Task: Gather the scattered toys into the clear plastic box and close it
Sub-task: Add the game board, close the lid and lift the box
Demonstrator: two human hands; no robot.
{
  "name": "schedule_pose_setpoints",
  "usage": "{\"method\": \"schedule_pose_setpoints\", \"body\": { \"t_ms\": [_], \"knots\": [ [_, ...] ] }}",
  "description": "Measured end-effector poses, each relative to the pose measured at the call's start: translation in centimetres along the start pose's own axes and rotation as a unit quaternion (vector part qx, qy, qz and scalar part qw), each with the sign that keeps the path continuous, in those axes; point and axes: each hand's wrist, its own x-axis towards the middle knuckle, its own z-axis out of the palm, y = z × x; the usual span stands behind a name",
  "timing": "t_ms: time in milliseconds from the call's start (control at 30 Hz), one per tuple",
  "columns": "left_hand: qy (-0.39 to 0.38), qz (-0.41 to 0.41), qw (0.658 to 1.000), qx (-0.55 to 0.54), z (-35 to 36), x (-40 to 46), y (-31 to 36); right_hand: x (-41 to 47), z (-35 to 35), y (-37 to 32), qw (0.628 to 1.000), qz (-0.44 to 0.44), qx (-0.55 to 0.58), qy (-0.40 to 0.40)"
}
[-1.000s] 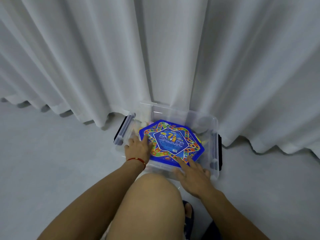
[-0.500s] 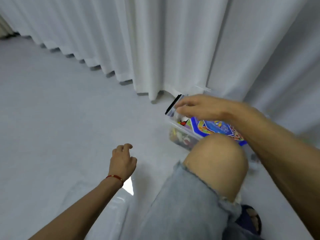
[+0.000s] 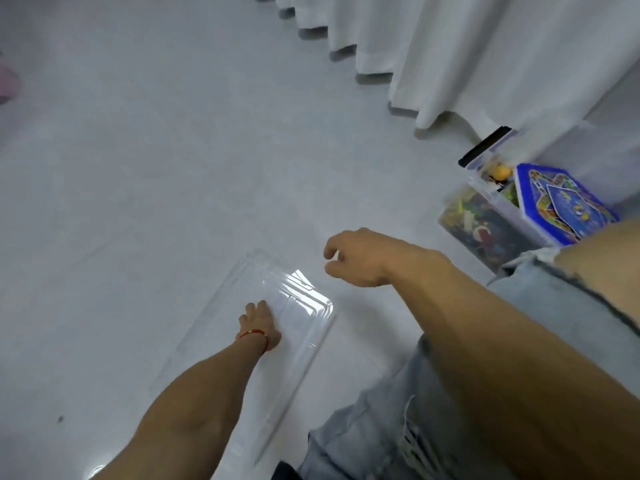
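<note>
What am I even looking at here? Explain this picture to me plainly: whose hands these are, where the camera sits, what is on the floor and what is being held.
No machine here: a person wears a wide-angle camera on the head, looking forward and down, so you see their own arms and a knee in ripped jeans.

The left hand, with a red string at the wrist, rests on a clear plastic lid lying flat on the pale floor. How its fingers lie is hard to tell. The right hand hangs above the floor beside the lid, fingers loosely curled, holding nothing.

At the right, by the white curtain, stands the clear plastic box, not yet covered. Small toys fill it, with a blue game board on top.
</note>
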Motion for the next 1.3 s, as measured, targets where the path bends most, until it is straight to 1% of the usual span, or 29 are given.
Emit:
{"method": "schedule_pose_setpoints", "body": {
  "t_ms": [33, 67, 100, 167, 200, 300, 367, 467, 567, 667, 733, 800, 867, 933, 1000, 1100, 1167, 1233, 1267, 1300],
  "knots": [
    [0.027, 0.002, 1.000, -0.005, 0.7, -0.2, -0.5, -0.1, -0.1, 0.3, 1.000, 0.008, 0.006, 0.001],
    [0.055, -0.013, 0.998, -0.019, 1.2, -0.4, -0.8, -0.3, -0.2, 0.7, 1.000, 0.016, 0.005, 0.002],
    [0.072, -0.045, 0.995, -0.045, 1.4, -0.7, -0.9, -0.3, -0.3, 1.0, 1.000, 0.024, 0.002, 0.005],
    [0.072, -0.104, 0.989, -0.077, 1.9, -0.7, -1.2, -0.3, -0.2, 1.4, 0.999, 0.035, -0.002, 0.006],
    [0.074, -0.110, 0.988, -0.080, 2.1, -0.4, -1.5, -0.3, -0.1, 1.5, 0.999, 0.037, -0.003, 0.005],
    [0.070, -0.087, 0.991, -0.075, 2.1, 0.7, -2.3, -0.3, 0.1, 1.3, 0.999, 0.034, 0.003, 0.004],
    [0.072, -0.055, 0.994, -0.056, 1.7, 1.0, -2.2, -0.4, 0.0, 1.0, 1.000, 0.025, 0.007, 0.013],
    [0.142, 0.018, 0.987, -0.074, -0.1, 0.5, -0.3, -0.6, -0.8, 0.9, 0.998, 0.016, 0.012, 0.058],
    [0.202, 0.109, 0.967, -0.107, -4.2, 0.2, 3.3, -1.4, -2.7, 1.7, 0.988, 0.013, 0.031, 0.148],
    [0.245, 0.204, 0.942, -0.106, -9.8, 0.0, 8.9, -3.1, -6.0, 3.3, 0.957, 0.021, 0.096, 0.273],
    [0.281, 0.268, 0.918, -0.080, -13.4, -0.7, 14.0, -5.0, -8.5, 5.1, 0.923, 0.031, 0.143, 0.355],
    [0.312, 0.335, 0.888, -0.042, -16.6, -1.9, 19.9, -7.7, -11.0, 7.9, 0.891, 0.047, 0.160, 0.422],
    [0.336, 0.408, 0.849, -0.006, -18.9, -3.6, 26.3, -11.1, -13.0, 11.7, 0.866, 0.075, 0.152, 0.471],
    [0.346, 0.478, 0.807, 0.020, -20.0, -5.9, 33.0, -14.7, -14.2, 16.4, 0.851, 0.112, 0.132, 0.496],
    [0.336, 0.545, 0.766, 0.053, -19.5, -8.1, 39.5, -18.5, -14.5, 21.5, 0.852, 0.177, 0.101, 0.482],
    [0.288, 0.638, 0.705, 0.116, -16.3, -11.4, 47.8, -23.8, -13.2, 28.9, 0.871, 0.275, 0.066, 0.402],
    [0.254, 0.677, 0.671, 0.163, -13.1, -13.0, 51.9, -26.3, -11.1, 33.1, 0.861, 0.326, 0.088, 0.380],
    [0.218, 0.704, 0.648, 0.193, -9.9, -13.6, 54.8, -27.6, -8.1, 36.5, 0.843, 0.367, 0.140, 0.367],
    [0.200, 0.717, 0.635, 0.208, -8.3, -14.0, 55.9, -27.9, -6.6, 38.0, 0.843, 0.386, 0.161, 0.338],
    [0.187, 0.727, 0.621, 0.227, -6.8, -14.2, 56.8, -27.9, -5.3, 39.2, 0.854, 0.398, 0.169, 0.289]
  ]
}}
